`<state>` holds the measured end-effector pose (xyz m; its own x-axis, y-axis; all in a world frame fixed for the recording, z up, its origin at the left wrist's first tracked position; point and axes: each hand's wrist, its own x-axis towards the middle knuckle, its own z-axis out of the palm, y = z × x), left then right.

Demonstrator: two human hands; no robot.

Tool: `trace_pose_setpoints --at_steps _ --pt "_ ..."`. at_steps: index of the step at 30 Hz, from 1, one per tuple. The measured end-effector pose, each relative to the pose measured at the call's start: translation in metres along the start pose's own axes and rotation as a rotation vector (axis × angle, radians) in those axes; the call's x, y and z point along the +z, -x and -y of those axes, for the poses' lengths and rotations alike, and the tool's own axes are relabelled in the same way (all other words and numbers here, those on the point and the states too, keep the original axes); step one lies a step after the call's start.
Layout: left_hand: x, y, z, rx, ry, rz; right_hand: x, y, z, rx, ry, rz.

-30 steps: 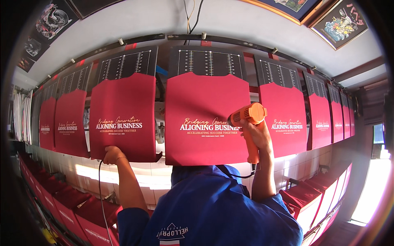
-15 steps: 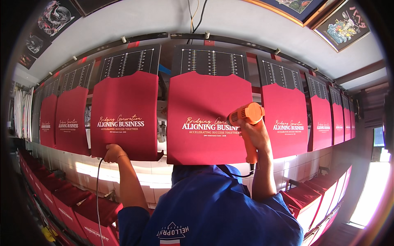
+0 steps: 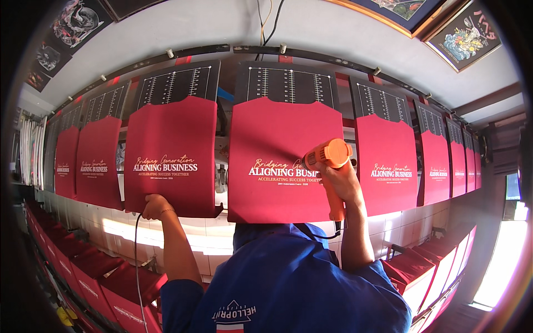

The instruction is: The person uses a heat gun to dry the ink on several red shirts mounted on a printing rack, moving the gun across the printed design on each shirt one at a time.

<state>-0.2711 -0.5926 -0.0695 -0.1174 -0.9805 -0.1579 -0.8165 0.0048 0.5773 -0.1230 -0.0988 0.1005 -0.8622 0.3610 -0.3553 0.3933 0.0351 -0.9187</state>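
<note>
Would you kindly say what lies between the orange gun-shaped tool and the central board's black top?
Plain red fabric separates the tool and black top in the head view.

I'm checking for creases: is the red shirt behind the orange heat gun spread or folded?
Spread: the red shirt lies flat over the dark board, its print facing out, partly behind the heat gun.

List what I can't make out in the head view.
Print's right end on the middle shirt: head view, hidden by heat gun and right hand.
Heat gun's grip: head view, partly covered by right hand.
Far-right prints: head view, too small.
Navy picture: head view, cut off by top edge.
</note>
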Motion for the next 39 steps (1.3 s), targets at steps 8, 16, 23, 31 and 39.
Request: trace_pose_setpoints --at_steps 8,16,23,31,39 --pt "0.002 -0.003 0.004 0.019 0.036 0.004 0.015 0.003 0.018 -0.117 0.014 0.068" --pt "-0.010 0.003 0.009 0.063 0.192 0.076 0.030 0.003 0.027 -0.103 -0.025 0.068" --pt "0.015 -0.034 0.057 0.271 0.491 0.166 0.033 -0.007 0.028 -0.102 -0.029 -0.055" --pt "0.014 -0.037 0.063 0.246 0.514 0.205 0.042 -0.009 0.026 -0.063 0.016 -0.127" --pt "0.013 -0.036 0.064 0.197 0.555 0.243 0.066 0.008 0.027 0.064 0.070 -0.011"
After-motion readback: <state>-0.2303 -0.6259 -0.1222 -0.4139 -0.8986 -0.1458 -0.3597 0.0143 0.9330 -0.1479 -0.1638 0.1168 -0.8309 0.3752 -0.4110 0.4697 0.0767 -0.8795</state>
